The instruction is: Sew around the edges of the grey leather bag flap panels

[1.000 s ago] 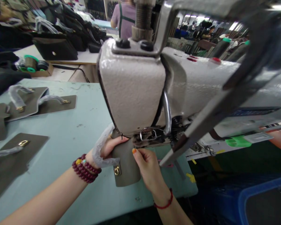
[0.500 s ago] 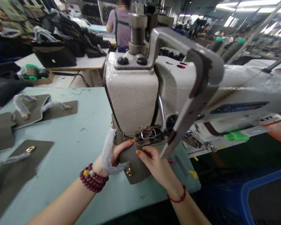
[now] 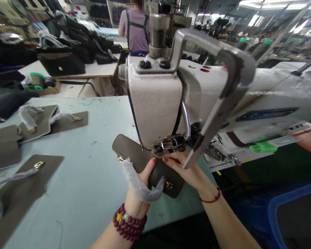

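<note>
A grey-brown leather bag panel (image 3: pixel 128 147) lies slantwise under the needle end of a white sewing machine (image 3: pixel 155 107). Its carrying handle (image 3: pixel 142 188), wrapped in clear plastic, arches over my left wrist and joins the panel at gold fittings. My left hand (image 3: pixel 144 174) is closed on the panel, thumb on top near the presser foot and the other fingers hidden beneath. Just right of it, my right hand (image 3: pixel 182 169) pinches the panel's edge between thumb and fingers, close by the machine's metal parts (image 3: pixel 171 142). The needle itself is hidden.
More leather panels (image 3: pixel 38 119) with wrapped handles lie on the pale blue tabletop (image 3: pixel 98 186) at left. A bent metal guard (image 3: pixel 230 79) juts before the machine. A blue bin (image 3: pixel 272 214) stands low right. Dark bags (image 3: pixel 62 62) and a person (image 3: pixel 136 31) are behind.
The panel has turned counterclockwise, its near end swinging right and its far end left. My left hand has moved right with the handle; my right hand has shifted right too, still pinching.
</note>
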Demonstrator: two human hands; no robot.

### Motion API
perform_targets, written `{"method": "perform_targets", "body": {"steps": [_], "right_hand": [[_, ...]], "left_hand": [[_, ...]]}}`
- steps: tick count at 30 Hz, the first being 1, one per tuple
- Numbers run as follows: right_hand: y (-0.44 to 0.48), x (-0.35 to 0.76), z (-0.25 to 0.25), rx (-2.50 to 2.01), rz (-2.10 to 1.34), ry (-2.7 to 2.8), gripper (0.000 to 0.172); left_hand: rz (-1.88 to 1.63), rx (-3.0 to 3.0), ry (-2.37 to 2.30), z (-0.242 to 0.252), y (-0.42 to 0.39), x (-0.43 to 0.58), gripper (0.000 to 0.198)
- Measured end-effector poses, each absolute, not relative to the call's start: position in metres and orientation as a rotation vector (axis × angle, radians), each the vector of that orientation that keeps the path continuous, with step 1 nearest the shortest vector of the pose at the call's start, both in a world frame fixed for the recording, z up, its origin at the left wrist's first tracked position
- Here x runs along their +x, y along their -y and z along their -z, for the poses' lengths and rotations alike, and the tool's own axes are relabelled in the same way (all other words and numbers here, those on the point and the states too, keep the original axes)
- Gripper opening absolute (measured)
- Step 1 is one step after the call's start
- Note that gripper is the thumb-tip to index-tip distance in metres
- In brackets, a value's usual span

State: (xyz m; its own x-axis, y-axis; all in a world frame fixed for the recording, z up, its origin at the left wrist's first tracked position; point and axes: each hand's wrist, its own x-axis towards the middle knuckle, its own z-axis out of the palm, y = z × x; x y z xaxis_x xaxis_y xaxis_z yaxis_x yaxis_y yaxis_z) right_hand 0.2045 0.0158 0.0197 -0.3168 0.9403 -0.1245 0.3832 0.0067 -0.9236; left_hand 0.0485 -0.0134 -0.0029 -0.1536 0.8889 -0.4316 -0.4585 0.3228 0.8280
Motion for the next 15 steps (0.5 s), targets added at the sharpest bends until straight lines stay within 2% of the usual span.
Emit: {"method": "perform_targets", "body": {"steps": [8, 15], "right_hand": [[-0.015, 0.202, -0.020, -1.376, -1.347, 1.674, 0.041], [-0.016, 0.200, -0.024, -1.406, -1.251, 1.717, 0.038]], "left_hand": [[-1.249, 0.367, -1.222, -0.004, 0.007, 0.047, 0.060], [-1.308, 0.309, -1.141, -0.004, 0.002, 0.050, 0.048]]}}
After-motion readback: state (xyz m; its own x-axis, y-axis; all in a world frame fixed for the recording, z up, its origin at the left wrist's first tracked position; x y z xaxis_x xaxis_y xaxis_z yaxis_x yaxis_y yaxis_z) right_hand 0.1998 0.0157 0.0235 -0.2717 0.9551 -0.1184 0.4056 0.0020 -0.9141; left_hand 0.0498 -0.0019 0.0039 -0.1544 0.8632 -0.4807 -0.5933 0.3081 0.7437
